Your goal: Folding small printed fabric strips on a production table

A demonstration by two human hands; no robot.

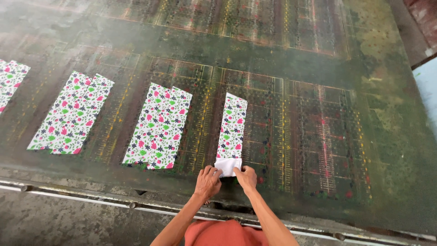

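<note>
Left hand (208, 181) and right hand (246, 176) pinch the folded-back white near end of a narrow, floral-printed fabric strip (232, 130), seemingly light and limp, on the ink-stained table (318, 136).

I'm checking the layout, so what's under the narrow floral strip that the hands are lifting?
The narrow floral strip lies flat on the ink-stained printing table. Left hand and right hand fold up its near end, showing a plain white underside. The table beneath the strip is hidden.
</note>
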